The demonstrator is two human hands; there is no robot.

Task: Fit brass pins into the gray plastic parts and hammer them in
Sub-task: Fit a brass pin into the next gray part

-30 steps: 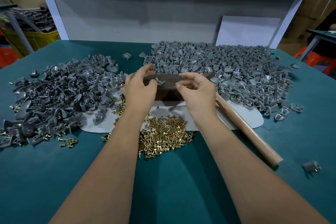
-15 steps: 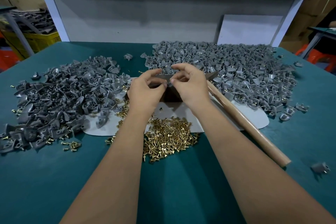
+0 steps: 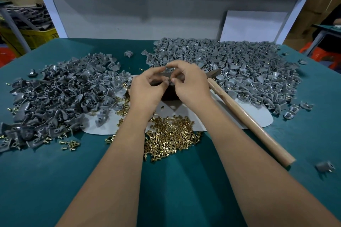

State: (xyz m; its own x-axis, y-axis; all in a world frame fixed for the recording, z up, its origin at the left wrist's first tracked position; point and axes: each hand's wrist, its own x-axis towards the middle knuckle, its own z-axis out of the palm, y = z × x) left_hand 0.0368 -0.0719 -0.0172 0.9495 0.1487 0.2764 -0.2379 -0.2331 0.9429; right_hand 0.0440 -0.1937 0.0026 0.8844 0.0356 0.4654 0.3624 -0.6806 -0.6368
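Right, both hands are bunched together over the dark block [image 3: 169,94], and that's where the view gets tricky. The left hand [image 3: 147,90] has thumb and forefinger curled toward each other, the right hand [image 3: 190,83] does the same, and the fingertips nearly meet above the block's top edge. Something small and gray sits between them, but it is blurred and mostly covered by the fingers; I cannot tell whether each grip is closed on a part, a pin or nothing at all. Most of the block is hidden behind the palms; only its dark front face and a pointed end to the right peek out.

Directly below the grip, toward the person, lies the pin heap [image 3: 171,136], brass and loose, partly on the white sheet [image 3: 258,116] and partly on the teal surface [image 3: 55,180]. Left of the grip spreads the darker part pile [image 3: 55,96], cut off at the frame's left edge. Beyond and right of the grip sits the lighter pile [image 3: 249,68], some pieces showing brass. Just right of the right hand, the hammer handle [image 3: 247,118] slants away toward the near right, its head hidden behind the hand. One stray part [image 3: 325,166] lies well off to the right.
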